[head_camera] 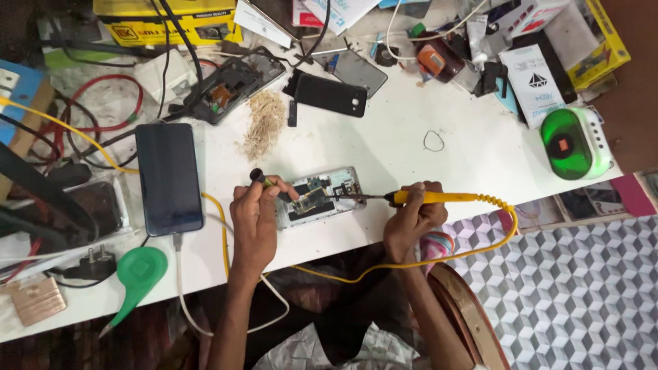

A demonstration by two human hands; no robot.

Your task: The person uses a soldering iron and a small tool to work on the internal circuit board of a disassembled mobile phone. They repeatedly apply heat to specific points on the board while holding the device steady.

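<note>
Yellow-handled soldering iron (439,199) in my right hand (411,219), its dark tip laid across the exposed circuit board of an opened phone (319,197) that lies near the front edge of the white bench (411,147). My right grip is closed around the handle close to the metal end, and the yellow cord (493,229) loops off the bench edge and back under my arms. My left hand (255,212) rests just beside the phone's left end, its grip pinched tight on a slim dark-tipped tool (267,181) angled towards the board. A large dark smartphone (168,177) lies face up to the left, well apart from the work, with a cable plugged into its lower end. A green plastic opening tool (139,273) sits near the bench's front edge, a black plug (92,264) beside it. Behind the work are a small heap of pale shavings (264,123), a black back cover (331,94) and another stripped phone frame (236,85). A green and white round-faced device (574,142) stands at the right corner, white boxes (538,82) behind it
</note>
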